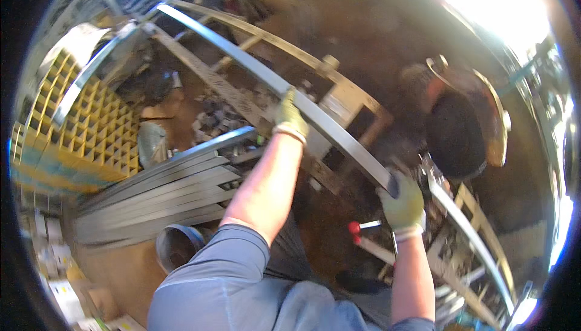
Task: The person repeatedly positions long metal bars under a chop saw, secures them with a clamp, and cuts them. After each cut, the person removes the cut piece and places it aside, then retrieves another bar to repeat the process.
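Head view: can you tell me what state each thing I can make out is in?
Left hand: gloved, closed on the bar.
Right hand: gloved, closed around the bar's near end.
Long metal bar: held in both hands, slanting toward upper left.
Grey metal bars: stacked lengthwise, untouched.
Yellow grid rack: cells open.
Red knob: untouched.

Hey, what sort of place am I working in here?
Probably a metalworking shop: there's a stack of long grey profiles to the left, a yellow grid of open cells, and a long metal-looking bar in the left hand and right hand.
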`<state>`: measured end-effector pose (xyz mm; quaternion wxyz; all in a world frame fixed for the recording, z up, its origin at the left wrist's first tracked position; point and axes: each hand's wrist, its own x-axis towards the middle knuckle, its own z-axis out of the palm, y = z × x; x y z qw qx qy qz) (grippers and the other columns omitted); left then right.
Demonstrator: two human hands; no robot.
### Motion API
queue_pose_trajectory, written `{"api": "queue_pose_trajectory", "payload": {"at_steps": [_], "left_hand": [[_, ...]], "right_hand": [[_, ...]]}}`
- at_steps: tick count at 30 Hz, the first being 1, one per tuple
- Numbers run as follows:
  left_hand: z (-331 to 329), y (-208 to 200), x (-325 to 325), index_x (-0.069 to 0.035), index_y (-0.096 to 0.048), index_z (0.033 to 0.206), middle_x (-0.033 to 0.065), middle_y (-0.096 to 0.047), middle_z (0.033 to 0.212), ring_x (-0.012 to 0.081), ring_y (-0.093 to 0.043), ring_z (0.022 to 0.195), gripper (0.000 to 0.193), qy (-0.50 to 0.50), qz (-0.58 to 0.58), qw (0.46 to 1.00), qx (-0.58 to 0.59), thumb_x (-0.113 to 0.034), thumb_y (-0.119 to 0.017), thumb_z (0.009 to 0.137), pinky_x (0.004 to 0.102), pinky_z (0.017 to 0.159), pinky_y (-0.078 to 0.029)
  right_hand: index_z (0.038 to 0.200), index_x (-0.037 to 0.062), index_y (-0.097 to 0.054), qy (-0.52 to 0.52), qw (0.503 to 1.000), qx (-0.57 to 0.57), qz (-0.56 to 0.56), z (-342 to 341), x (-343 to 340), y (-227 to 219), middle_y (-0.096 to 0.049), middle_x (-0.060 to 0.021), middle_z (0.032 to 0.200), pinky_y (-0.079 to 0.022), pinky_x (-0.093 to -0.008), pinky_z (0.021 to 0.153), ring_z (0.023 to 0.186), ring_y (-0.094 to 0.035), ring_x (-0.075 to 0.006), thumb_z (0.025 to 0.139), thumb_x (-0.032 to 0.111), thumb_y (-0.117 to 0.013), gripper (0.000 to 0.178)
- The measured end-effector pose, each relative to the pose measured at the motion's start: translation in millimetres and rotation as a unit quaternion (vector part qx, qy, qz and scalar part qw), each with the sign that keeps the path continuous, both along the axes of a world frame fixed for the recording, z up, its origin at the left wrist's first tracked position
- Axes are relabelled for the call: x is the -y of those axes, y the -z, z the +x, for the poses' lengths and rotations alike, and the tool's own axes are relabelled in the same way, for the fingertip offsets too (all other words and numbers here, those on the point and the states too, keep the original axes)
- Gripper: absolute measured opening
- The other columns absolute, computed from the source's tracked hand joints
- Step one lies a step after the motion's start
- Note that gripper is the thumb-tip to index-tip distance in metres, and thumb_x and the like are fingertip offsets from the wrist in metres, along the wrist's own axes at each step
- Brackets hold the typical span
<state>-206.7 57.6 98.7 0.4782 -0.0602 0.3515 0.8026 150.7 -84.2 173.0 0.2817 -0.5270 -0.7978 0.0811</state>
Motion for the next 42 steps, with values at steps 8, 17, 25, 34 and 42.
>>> {"api": "queue_pose_trajectory", "payload": {"at_steps": [8,17,25,34,42], "left_hand": [[9.1,-25.1,18.8,-0.01,-0.065,0.115,0.009,-0.074,0.094,0.0268,-0.074,0.083,0.047,0.062,-0.003,0.998,0.007,-0.046,-0.09,0.098,0.0498,0.091,-0.067],[15.6,-109.9,84.2,-0.006,-0.067,0.107,0.0114,-0.072,0.095,0.03,-0.074,0.095,0.04,0.111,0.2,0.962,-0.148,-0.046,-0.071,0.109,0.0483,0.1,-0.063],[20.8,-171.6,158.3,-0.007,-0.073,0.114,0.009,-0.078,0.1,0.0297,-0.074,0.101,0.042,0.074,0.292,0.914,-0.273,-0.048,-0.075,0.101,0.0511,0.106,-0.059],[56.4,-218.2,238.3,-0.006,-0.072,0.121,0.0103,-0.078,0.112,0.0262,-0.076,0.11,0.038,0.094,0.349,0.888,-0.285,-0.039,-0.076,0.104,0.0557,0.118,-0.055],[86.8,-235.1,291.0,-0.008,-0.065,0.138,0.0097,-0.075,0.127,0.0285,-0.074,0.123,0.045,0.139,0.406,0.852,-0.299,-0.041,-0.076,0.11,0.0573,0.123,-0.052]], "right_hand": [[0.139,0.0111,-0.072,0.034,0.994,0.108,0.013,24.8,16.2,-23.3,-0.077,-0.0161,0.132,-0.06,-0.0529,0.104,0.121,-0.075,-0.0397,0.083,0.026,-0.087,0.06],[0.147,0.0128,-0.071,0.053,0.996,0.011,0.071,37.9,35.3,-15.5,-0.075,-0.0153,0.141,-0.056,-0.0531,0.111,0.126,-0.072,-0.0403,0.079,0.021,-0.089,0.071],[0.152,0.0167,-0.068,0.062,0.988,-0.072,0.124,43.9,63.6,-18.9,-0.073,-0.0127,0.144,-0.049,-0.0567,0.119,0.134,-0.067,-0.0393,0.078,0.019,-0.088,0.077],[0.145,0.0174,-0.071,0.068,0.977,-0.117,0.162,57.4,86.9,-19.2,-0.072,-0.0116,0.142,-0.043,-0.0572,0.125,0.139,-0.064,-0.0384,0.076,0.02,-0.089,0.071],[0.143,0.0197,-0.071,0.084,0.973,-0.14,0.165,63.9,104.5,-18.0,-0.071,-0.0126,0.143,-0.04,-0.0587,0.129,0.143,-0.061,-0.0403,0.078,0.019,-0.088,0.067]]}}
